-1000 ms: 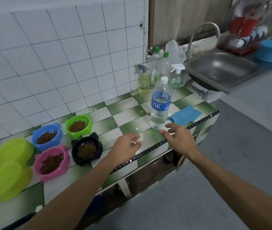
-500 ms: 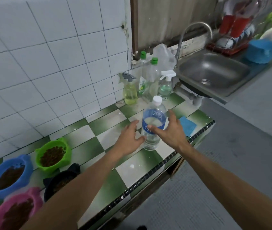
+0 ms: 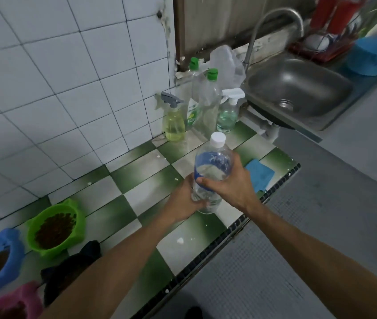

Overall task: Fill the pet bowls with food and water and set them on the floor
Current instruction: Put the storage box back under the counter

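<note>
Head view: a person stands at a green-and-white tiled kitchen surface, with both arms reaching forward.
Water bottle: the clear water bottle with a blue label is partly filled. It leans a little, near the front edge of the surface. Whether its base touches the tiles cannot be told.
Cap: the white cap is on the neck.
Right hand: the right hand wraps the bottle's middle, thumb across the label.
Left hand: the left hand curls round the lower body of the bottle from the other side.
Food bowls: the green bowl, blue bowl, pink bowl and black bowl sit well to the left. Brown kibble shows in the first three. The left forearm hides most of the black one. No empty bowl is in frame.
Beyond: spray bottles line the wall, a blue cloth lies just beside the right hand, and the sink is farther right.
Step in hand: likely taking up the bottle to open it for the water bowls. The food part looks done, and nothing is on the floor yet.
Risk, squeeze: the thin plastic may buckle under two gripping hands. Once the cap is off, that pressure could spurt water onto the tiles.
Risk, edge: the bottle is near the drop to the floor, and a slip while twisting could send it over.
Risk, pour: sloshing water carried over the filled bowls could soak the kibble.
</note>
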The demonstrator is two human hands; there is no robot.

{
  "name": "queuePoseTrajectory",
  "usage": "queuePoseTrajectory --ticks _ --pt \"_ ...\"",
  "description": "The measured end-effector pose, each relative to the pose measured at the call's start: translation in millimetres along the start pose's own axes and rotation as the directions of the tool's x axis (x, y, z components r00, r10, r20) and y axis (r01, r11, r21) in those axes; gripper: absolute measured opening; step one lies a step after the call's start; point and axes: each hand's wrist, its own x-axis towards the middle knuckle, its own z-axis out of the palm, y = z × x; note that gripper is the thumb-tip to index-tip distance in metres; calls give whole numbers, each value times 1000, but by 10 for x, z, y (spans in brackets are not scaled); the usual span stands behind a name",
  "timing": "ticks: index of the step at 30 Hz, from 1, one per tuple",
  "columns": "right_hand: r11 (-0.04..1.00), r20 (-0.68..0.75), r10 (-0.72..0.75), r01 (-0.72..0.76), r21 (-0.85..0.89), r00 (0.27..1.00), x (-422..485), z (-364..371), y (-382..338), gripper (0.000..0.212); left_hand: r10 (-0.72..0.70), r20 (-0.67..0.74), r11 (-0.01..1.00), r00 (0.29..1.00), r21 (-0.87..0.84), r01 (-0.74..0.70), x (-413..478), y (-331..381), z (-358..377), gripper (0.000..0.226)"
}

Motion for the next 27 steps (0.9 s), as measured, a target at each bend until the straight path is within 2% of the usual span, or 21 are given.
queuePoseTrajectory --ticks 14,21,24,27 --pt "995 -14 -71 70 -77 997 -196 -6 -98 97 10 -55 1000 998 -10 -11 -275 -4 16 66" --pt "988 31 -156 156 -2 987 -637 -71 -173 96 -3 -175 1000 984 20 7 -879 43 133 67" --pt "983 65 -184 182 36 981 -931 -68 -179 94 -25 -233 1000 972 -1 25 -1289 25 266 76" --pt "974 124 -218 207 90 968 -1309 -78 -158 93 -55 -305 998 951 -38 46 -1770 10 469 70"
